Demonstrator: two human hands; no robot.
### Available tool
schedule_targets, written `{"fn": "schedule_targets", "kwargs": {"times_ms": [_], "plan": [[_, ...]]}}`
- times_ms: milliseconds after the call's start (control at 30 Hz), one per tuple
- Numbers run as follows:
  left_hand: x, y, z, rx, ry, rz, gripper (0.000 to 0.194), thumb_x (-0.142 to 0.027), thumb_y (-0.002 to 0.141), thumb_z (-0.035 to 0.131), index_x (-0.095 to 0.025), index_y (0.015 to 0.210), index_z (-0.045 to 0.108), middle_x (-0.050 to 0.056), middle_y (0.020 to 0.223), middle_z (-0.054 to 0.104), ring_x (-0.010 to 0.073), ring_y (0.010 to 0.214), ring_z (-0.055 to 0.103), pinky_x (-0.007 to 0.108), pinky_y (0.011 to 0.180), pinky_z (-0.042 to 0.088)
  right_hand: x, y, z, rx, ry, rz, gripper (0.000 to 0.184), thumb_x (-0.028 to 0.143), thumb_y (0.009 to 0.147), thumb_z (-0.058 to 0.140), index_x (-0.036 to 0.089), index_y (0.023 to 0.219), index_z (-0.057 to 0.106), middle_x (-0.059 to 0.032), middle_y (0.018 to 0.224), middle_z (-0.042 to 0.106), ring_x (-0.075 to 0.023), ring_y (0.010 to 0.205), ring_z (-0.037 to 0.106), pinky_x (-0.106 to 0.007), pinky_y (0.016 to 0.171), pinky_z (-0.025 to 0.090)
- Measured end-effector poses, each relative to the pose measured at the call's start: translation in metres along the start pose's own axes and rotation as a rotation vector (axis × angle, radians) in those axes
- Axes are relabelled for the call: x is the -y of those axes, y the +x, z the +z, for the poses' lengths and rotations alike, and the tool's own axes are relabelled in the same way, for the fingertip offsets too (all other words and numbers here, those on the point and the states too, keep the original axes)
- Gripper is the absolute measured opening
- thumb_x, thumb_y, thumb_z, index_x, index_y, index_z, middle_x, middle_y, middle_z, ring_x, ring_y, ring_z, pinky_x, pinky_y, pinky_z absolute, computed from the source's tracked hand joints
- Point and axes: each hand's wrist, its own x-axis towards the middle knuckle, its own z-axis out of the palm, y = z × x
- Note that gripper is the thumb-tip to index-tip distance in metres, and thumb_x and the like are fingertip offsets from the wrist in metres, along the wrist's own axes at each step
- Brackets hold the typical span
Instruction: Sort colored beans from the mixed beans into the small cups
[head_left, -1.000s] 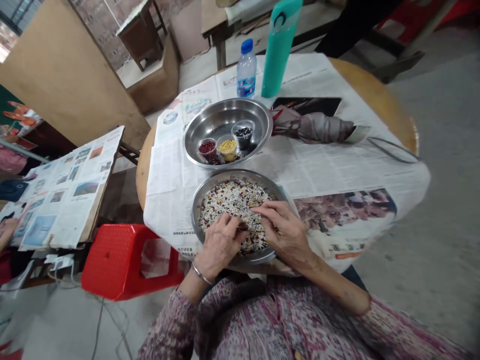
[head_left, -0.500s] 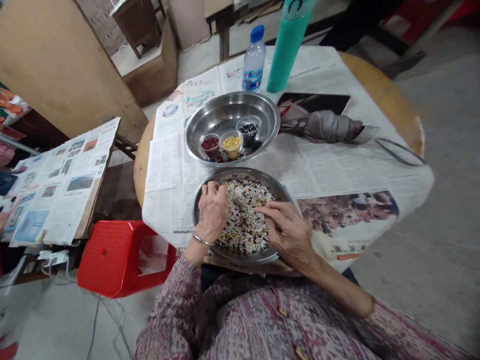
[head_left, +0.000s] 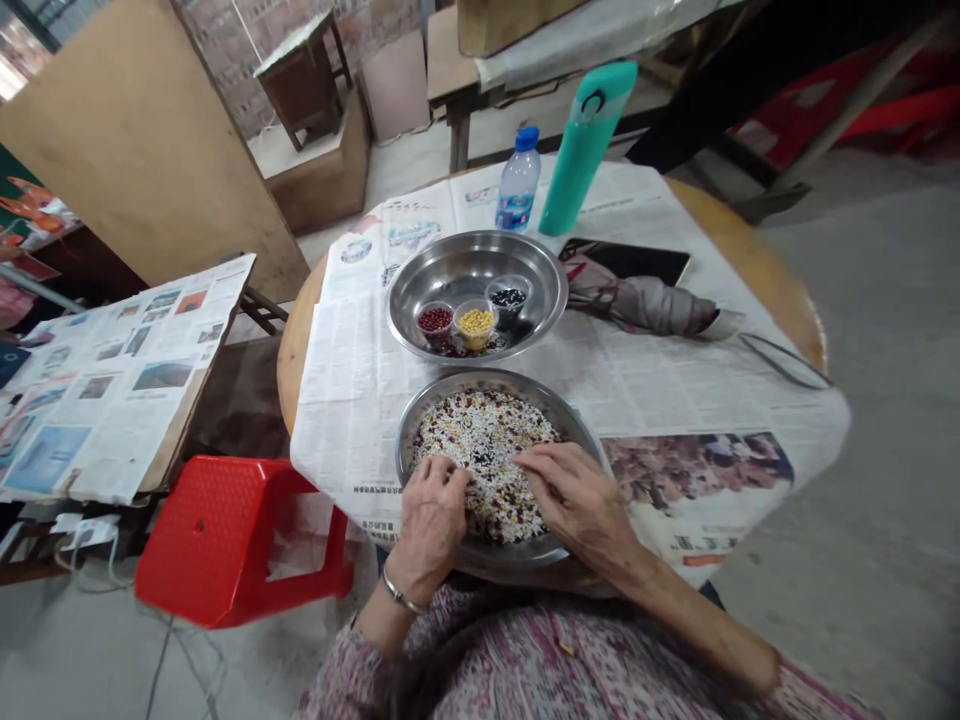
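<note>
A steel basin (head_left: 594, 440) in front of me holds white rice grains mixed with red, yellow and black beans (head_left: 487, 425). My left hand (head_left: 435, 508) is over its near left side, fingers curled down with the tips at the grains. On the right side, my right hand (head_left: 581, 492) has its thumb and fingers drawn together at the mixture. Anything between the fingertips of either hand is too small to make out. Behind stands a second steel basin (head_left: 442, 262) with cups of red beans (head_left: 435, 320), yellow beans (head_left: 475, 322) and black beans (head_left: 508, 299).
Newspaper (head_left: 337, 400) covers the round table. Toward its far side stand a water bottle (head_left: 519, 180) and a green bottle (head_left: 589, 145). A dark tablet-like slab (head_left: 637, 262) and a folded umbrella (head_left: 652, 303) lie right of the basins. A red stool (head_left: 210, 540) is at left.
My left hand has shifted from the basin's left side toward me. My right hand stays on the right side of the grains. The camera has tilted up, so the table sits lower in view.
</note>
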Motion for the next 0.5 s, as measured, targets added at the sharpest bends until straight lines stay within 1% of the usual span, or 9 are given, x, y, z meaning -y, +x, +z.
{"fn": "schedule_targets", "kwargs": {"times_ms": [33, 100, 200, 267, 333, 433, 500], "plan": [[0.005, -0.003, 0.001, -0.035, -0.008, -0.023, 0.023, -0.010, 0.095, 0.046, -0.023, 0.108, 0.059, 0.004, 0.106, 0.057, 0.0202, 0.099, 0.052, 0.035, 0.088, 0.052, 0.001, 0.001, 0.000, 0.046, -0.011, -0.023, 0.019, 0.013, 0.091, 0.053, 0.021, 0.104, 0.065, -0.0062, 0.096, 0.067, -0.0214, 0.092, 0.061, -0.039, 0.086, 0.052], [0.011, -0.006, 0.003, -0.082, -0.023, -0.045, 0.022, -0.010, 0.096, 0.045, -0.023, 0.108, 0.059, 0.004, 0.105, 0.058, 0.0199, 0.098, 0.053, 0.035, 0.088, 0.051, 0.004, 0.003, 0.000, 0.178, -0.012, -0.094, 0.016, 0.015, 0.091, 0.055, 0.021, 0.102, 0.065, -0.0050, 0.092, 0.067, -0.0197, 0.089, 0.061, -0.037, 0.085, 0.052], [0.012, -0.005, 0.007, -0.081, -0.052, -0.048, 0.021, -0.011, 0.098, 0.042, -0.022, 0.104, 0.059, 0.004, 0.100, 0.059, 0.0187, 0.094, 0.055, 0.033, 0.084, 0.051, 0.010, 0.009, 0.005, 0.414, -0.001, -0.242, 0.010, 0.018, 0.090, 0.058, 0.021, 0.097, 0.065, -0.0030, 0.086, 0.064, -0.0178, 0.082, 0.060, -0.031, 0.075, 0.052], [0.010, -0.003, 0.009, -0.085, -0.083, -0.054, 0.020, -0.014, 0.099, 0.042, -0.022, 0.102, 0.061, 0.003, 0.096, 0.061, 0.0177, 0.091, 0.056, 0.032, 0.082, 0.050, 0.012, 0.017, 0.010, 0.495, -0.041, -0.299, 0.007, 0.018, 0.090, 0.059, 0.021, 0.091, 0.065, -0.0021, 0.082, 0.063, -0.0173, 0.076, 0.060, -0.029, 0.068, 0.050], [0.007, -0.001, 0.011, -0.104, -0.110, -0.064, 0.017, -0.017, 0.099, 0.045, -0.023, 0.100, 0.062, 0.002, 0.092, 0.062, 0.0173, 0.089, 0.058, 0.032, 0.080, 0.049, 0.009, 0.027, 0.016, 0.483, -0.106, -0.283, 0.011, 0.015, 0.090, 0.056, 0.021, 0.090, 0.065, -0.0019, 0.079, 0.062, -0.0172, 0.074, 0.060, -0.029, 0.067, 0.049], [0.003, 0.000, 0.014, -0.116, -0.114, -0.089, 0.012, -0.021, 0.098, 0.051, -0.024, 0.096, 0.063, 0.002, 0.090, 0.064, 0.0183, 0.089, 0.059, 0.034, 0.080, 0.047, 0.000, 0.043, 0.019, 0.387, -0.188, -0.193, 0.021, 0.008, 0.089, 0.052, 0.021, 0.095, 0.067, -0.0028, 0.081, 0.064, -0.0173, 0.078, 0.063, -0.028, 0.070, 0.050], [0.001, 0.001, 0.017, -0.115, -0.098, -0.114, 0.010, -0.020, 0.096, 0.052, -0.024, 0.096, 0.062, 0.002, 0.092, 0.064, 0.0196, 0.090, 0.059, 0.035, 0.079, 0.047, -0.005, 0.054, 0.018, 0.339, -0.213, -0.150, 0.025, 0.005, 0.087, 0.050, 0.021, 0.098, 0.067, -0.0035, 0.084, 0.065, -0.0173, 0.080, 0.064, -0.028, 0.071, 0.051]]}}
